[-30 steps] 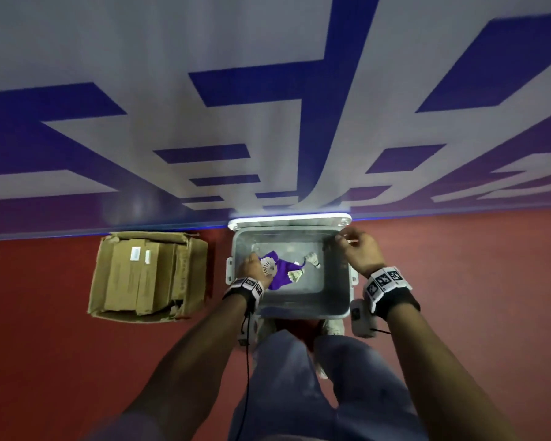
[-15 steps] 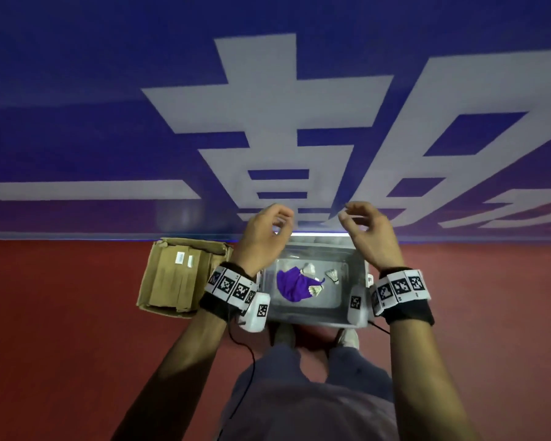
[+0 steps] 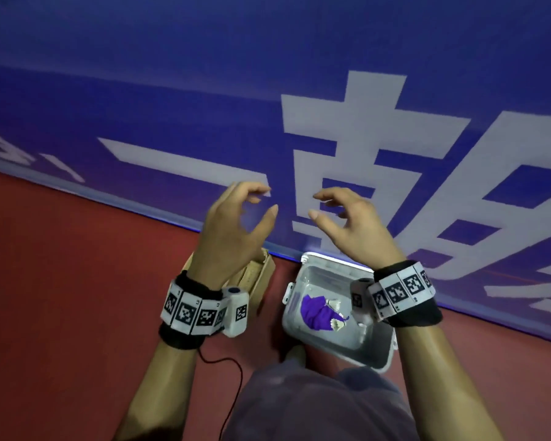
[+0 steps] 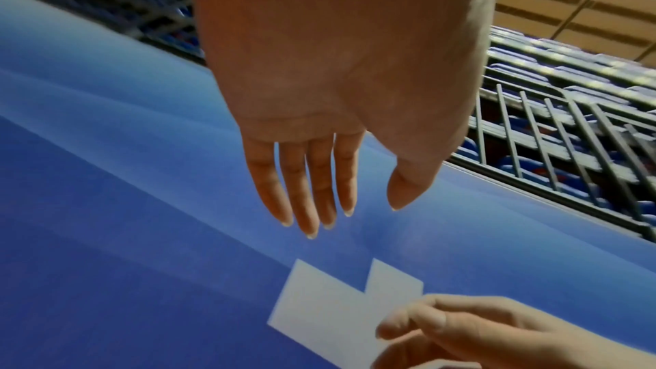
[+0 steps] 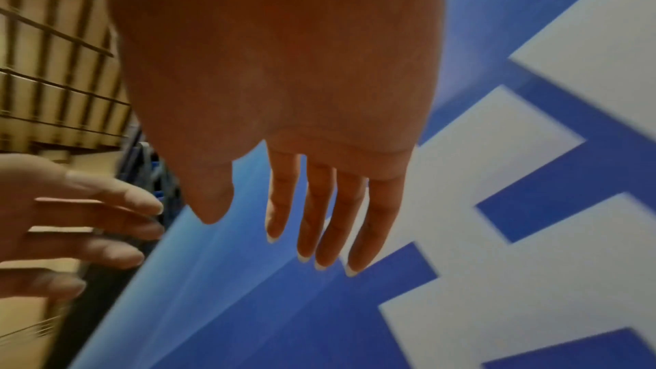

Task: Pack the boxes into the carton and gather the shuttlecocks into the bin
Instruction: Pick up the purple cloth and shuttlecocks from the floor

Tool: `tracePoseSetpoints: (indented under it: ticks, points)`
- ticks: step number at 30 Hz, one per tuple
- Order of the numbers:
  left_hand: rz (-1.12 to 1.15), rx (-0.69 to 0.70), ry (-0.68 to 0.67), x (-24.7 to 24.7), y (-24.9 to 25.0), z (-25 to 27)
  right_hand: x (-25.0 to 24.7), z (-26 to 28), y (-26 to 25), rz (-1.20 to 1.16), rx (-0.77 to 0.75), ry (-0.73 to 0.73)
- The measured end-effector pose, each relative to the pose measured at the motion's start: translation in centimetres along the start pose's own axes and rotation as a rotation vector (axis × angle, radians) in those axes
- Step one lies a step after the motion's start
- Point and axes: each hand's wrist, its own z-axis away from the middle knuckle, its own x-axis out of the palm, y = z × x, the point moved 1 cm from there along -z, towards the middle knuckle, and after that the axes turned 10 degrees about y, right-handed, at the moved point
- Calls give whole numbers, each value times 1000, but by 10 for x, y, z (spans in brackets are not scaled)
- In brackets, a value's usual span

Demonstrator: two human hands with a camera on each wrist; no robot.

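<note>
Hands raised, both empty. Left hand (image 3: 228, 230) and right hand (image 3: 352, 229) sit side by side in the air above the floor (image 3: 77, 297), in front of the blue banner (image 3: 172, 74) with large white characters. Neither touches anything. Fingers (image 4: 312, 195) of the left hand hang loosely extended and close together, thumb apart; the right hand's fingers (image 5: 319, 220) look the same in its wrist view, relaxed and slightly parted. From the head view both hands appear softly curled, thumbs pointing toward each other.

Bin (image 3: 376, 348), grey plastic, stands open on the floor against the foot of the banner, below the right wrist. Inside it: shuttlecocks (image 3: 334, 305), white, lying beside a purple cloth (image 3: 315, 315) on the bottom. Exact count not readable.

Carton (image 3: 261, 275), brown cardboard, stands on the floor just left of the bin, mostly hidden behind the left hand and wrist. Boxes (image 3: 252, 276) inside it are only partly visible.

Marker bands and small camera units on both wrists.
</note>
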Motion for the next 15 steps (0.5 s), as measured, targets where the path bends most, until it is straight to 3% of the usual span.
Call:
tracePoseSetpoints:
  ticks: [5,8,10,15]
  points:
    - [-118,-183,219,-62,6,87,55,29,-50,-166,-137,-154]
    - [-244,-301,348,-113,18,159,90,65,-91,-284,-160,-326]
    - [-291,-359,363,-133,25,188,104,78,-105,-334,-147,-346]
    - [-469,-562,644,-223,52,320,166,155,-193,-424,-307,-604]
